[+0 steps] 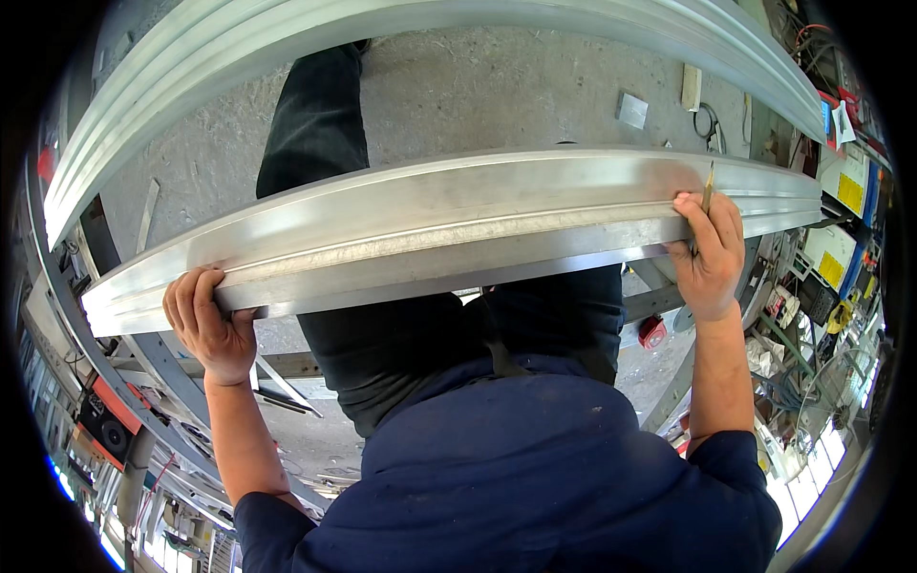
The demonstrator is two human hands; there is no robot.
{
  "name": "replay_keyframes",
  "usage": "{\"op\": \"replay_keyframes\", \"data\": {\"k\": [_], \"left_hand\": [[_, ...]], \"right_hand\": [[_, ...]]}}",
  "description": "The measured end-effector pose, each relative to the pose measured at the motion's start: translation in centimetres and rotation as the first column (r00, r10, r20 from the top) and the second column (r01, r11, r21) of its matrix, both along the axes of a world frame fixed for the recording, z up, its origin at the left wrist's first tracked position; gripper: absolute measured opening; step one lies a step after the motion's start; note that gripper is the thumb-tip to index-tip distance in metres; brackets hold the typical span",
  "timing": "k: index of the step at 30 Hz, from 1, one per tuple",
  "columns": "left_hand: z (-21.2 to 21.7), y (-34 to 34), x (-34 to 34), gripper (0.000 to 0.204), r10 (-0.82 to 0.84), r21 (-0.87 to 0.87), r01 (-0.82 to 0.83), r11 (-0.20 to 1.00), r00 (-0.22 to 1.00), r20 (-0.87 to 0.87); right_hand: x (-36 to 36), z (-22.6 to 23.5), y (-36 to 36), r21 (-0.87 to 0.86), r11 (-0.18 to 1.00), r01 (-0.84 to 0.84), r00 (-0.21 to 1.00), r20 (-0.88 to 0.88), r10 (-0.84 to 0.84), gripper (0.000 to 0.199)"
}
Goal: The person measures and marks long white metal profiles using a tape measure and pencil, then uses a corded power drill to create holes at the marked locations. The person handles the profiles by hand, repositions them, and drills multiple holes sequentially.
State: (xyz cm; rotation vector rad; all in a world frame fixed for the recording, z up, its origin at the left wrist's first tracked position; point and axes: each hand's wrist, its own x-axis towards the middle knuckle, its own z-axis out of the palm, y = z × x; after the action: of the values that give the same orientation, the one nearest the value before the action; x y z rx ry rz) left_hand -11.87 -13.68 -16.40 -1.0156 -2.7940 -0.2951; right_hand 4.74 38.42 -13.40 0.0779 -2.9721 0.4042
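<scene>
A long silvery metal profile (458, 196) with a ridge along its length lies across in front of me, above my thighs. Near its left end, my left hand (210, 325) is closed on the near edge, fingers over the top and thumb below. Toward the right end, my right hand (712, 253) grips the same edge. A pencil (708, 186) sticks up between the fingers of that hand. The undersides of both grips are partly hidden by the profile.
Farther off, a second long metal profile (430, 17) spans the view. Metal frame bars (162, 358) run beneath at the left. A red tape measure (651, 331) sits at the right, near my leg. Offcuts (631, 110) lie on the concrete floor (497, 91). Cluttered shelving stands at the right.
</scene>
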Motion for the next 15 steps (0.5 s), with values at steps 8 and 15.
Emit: {"op": "replay_keyframes", "data": {"k": [8, 15], "left_hand": [[-0.27, -0.14, 0.09, 0.053, -0.004, -0.01, 0.004, 1.0, 1.0, -0.029], [-0.52, -0.63, 0.12, 0.054, 0.001, -0.026, -0.002, 1.0, 1.0, -0.011]], "right_hand": [[-0.12, 0.09, 0.08, -0.038, 0.999, 0.018, 1.0, 0.012, -0.017, 0.039], [-0.3, -0.03, 0.26, -0.052, 0.999, -0.001, 1.0, -0.002, 0.0, 0.041]]}}
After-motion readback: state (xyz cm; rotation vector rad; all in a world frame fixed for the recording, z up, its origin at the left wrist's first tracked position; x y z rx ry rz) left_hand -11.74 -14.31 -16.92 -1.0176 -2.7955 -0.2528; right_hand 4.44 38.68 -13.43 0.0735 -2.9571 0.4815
